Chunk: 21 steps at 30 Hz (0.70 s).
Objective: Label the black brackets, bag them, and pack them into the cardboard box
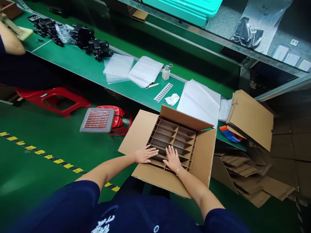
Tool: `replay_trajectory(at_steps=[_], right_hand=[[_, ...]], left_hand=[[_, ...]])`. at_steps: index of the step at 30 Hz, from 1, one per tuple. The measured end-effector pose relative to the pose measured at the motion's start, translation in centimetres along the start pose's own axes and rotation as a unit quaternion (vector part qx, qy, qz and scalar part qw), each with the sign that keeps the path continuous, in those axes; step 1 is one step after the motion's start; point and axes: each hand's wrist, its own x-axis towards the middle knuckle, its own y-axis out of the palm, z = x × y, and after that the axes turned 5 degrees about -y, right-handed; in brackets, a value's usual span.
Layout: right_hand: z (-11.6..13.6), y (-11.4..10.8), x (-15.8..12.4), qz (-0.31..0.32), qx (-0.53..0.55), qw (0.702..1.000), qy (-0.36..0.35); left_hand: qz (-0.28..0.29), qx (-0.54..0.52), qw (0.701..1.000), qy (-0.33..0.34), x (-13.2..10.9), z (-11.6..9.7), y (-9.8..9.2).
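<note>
From where I stood, the box (161, 181) gaped just in front of the person, near the surface (65, 63); what bore its weight I couldn't tell. A divider (175, 134) sat inside it. The left hand (146, 154) lay near the box's near left corner and the right hand (173, 159) nearer the middle of its near side, both flat, fingers loosely spread, gripping nothing. I took the step to be bedding the divider level in the box. The next move, I judged, called for even pressure from both palms, without bending its thin walls. Beyond the box lay white sheets (199, 100); right of it, stacked cardboard (251, 119).
</note>
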Motion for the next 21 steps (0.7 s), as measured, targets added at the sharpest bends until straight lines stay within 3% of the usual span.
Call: replay_trajectory(at_steps=[5,8,10,12,14,16,18,21], right_hand=[[1.5,0.1,-0.4,0.027,-0.015,0.999,-0.028],[0.8,-2.5,1.0,0.012,-0.025,1.0,0.006],[-0.2,-5.1,3.2,-0.026,-0.035,0.998,0.05],[-1.2,-7.5,6.0,-0.081,-0.043,0.991,0.099],[-2.0,-8.4,8.5,-0.134,-0.042,0.983,0.12],[-3.2,-7.4,10.4,-0.169,-0.03,0.979,0.106],[-5.1,-5.3,12.1,-0.246,0.007,0.96,0.135],[-7.2,-3.4,13.9,-0.27,0.065,0.953,0.125]], left_hand=[[0.009,-0.02,1.0,0.008,0.3,0.4,0.2],[-0.002,-0.02,1.0,-0.005,0.1,0.1,-1.0],[-0.024,-0.013,0.998,-0.049,-1.1,0.2,-2.1],[-0.054,-0.003,0.991,-0.122,-3.4,0.6,-2.9],[-0.085,0.004,0.975,-0.205,-6.7,0.9,-3.0],[-0.116,-0.001,0.951,-0.287,-10.5,0.8,-2.2],[-0.131,-0.038,0.922,-0.362,-14.2,-0.1,-0.7],[-0.132,-0.113,0.88,-0.441,-19.6,-3.3,2.1]])
